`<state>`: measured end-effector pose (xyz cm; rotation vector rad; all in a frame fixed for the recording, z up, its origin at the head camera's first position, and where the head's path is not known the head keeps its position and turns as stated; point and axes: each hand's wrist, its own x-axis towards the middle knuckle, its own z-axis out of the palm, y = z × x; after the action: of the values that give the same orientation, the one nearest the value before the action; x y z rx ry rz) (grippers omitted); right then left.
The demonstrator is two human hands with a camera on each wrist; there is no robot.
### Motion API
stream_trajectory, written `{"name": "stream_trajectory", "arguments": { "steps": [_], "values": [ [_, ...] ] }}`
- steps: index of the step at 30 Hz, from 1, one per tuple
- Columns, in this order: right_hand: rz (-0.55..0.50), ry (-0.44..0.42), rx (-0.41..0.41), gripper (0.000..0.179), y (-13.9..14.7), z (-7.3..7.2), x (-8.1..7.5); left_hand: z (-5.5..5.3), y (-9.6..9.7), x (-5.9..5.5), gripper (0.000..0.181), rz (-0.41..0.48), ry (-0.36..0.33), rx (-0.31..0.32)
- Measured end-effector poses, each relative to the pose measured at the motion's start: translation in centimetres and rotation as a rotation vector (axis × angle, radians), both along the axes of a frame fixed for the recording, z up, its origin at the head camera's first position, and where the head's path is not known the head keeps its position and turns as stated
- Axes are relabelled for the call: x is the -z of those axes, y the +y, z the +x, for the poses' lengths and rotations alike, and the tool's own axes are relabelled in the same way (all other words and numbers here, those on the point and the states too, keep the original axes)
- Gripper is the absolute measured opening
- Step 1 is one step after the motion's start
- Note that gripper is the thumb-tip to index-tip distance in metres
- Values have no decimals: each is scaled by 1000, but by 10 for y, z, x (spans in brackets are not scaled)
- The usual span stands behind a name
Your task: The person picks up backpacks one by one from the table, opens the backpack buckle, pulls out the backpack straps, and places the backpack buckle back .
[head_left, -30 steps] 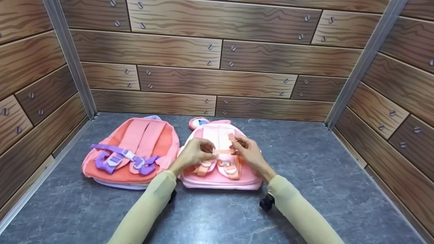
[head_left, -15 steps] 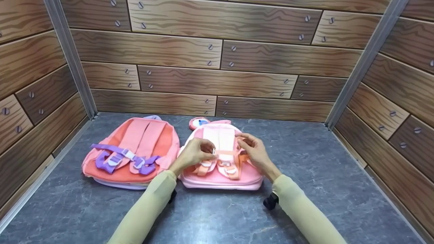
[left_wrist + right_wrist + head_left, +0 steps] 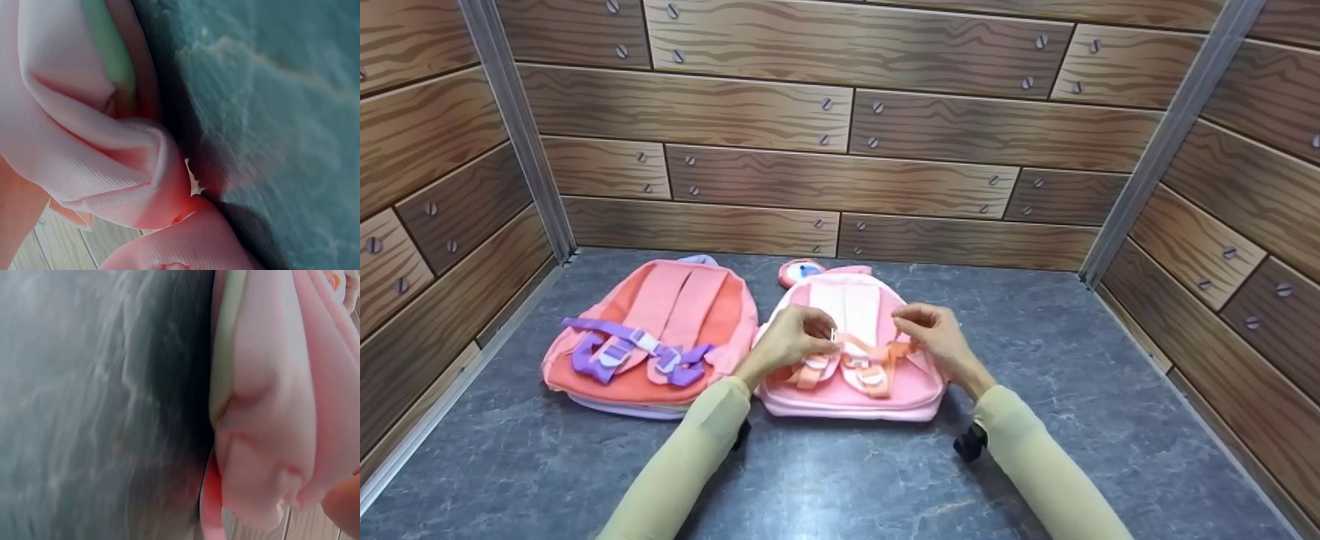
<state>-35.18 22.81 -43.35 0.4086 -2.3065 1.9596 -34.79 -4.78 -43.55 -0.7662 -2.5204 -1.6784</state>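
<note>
A pink backpack (image 3: pixel 851 409) lies on the dark marbled table, its shoulder-strap side facing up. At its left strap, my left hand (image 3: pixel 791 337) pinches a small white buckle (image 3: pixel 834 335). From that buckle an orange webbing strap (image 3: pixel 866 345) sags across toward the right side of the bag. My right hand (image 3: pixel 941 337) hovers over the bag's right edge, thumb and index loosely bent, and nothing shows between their tips. Pale pink fabric of the backpack fills much of the left wrist view (image 3: pixel 101 152) and the right wrist view (image 3: pixel 275 382), where the fingertips are hidden.
A coral backpack (image 3: pixel 585 352) with purple straps (image 3: pixel 682 367) lies directly left of the pink one. A round eye-like ornament (image 3: pixel 799 271) sticks out behind the pink bag. Wood-patterned walls (image 3: pixel 840 120) enclose the table (image 3: pixel 840 480) at the back and sides.
My right hand has moved right, away from the strap piece it held up a second ago. The orange strap now sags where it ran straight. The left hand has stayed put.
</note>
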Motion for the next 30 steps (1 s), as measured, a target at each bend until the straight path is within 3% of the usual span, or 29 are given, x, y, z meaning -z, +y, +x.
{"name": "stream_trajectory", "arguments": {
  "steps": [6,16,25,30],
  "values": [
    [5,26,59,24,6,-3,0,1,-1,0,17,-1,3,-2],
    [10,60,24,18,2,-1,-1,2,-1,2,18,-5,29,22],
    [29,31,-90,28,-18,2,-1,3,2,2,19,-15,20,-21],
    [123,53,-152,29,-28,3,0,3,5,0,21,-4,18,-18]
  ]
}}
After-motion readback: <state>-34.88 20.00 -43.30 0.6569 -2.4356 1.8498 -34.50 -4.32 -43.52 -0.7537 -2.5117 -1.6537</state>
